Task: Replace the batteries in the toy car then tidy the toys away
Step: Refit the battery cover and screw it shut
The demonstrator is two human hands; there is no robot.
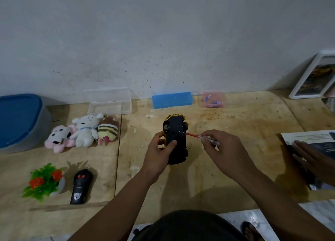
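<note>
Left hand (159, 150) grips upturned black-and-yellow toy car (175, 141) mid-table; right hand (220, 146) pinches clear-handled red-shaft screwdriver (201, 137), tip at underside. Behind: clear plastic case (109, 103) open; pink box (213, 100) holds blue items.

Left hand (159, 151) grips upturned toy car (176, 141); right hand (222, 148) holds screwdriver (201, 137) against it.

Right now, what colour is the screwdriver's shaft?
Red, on the screwdriver against the toy car; head view.
</note>
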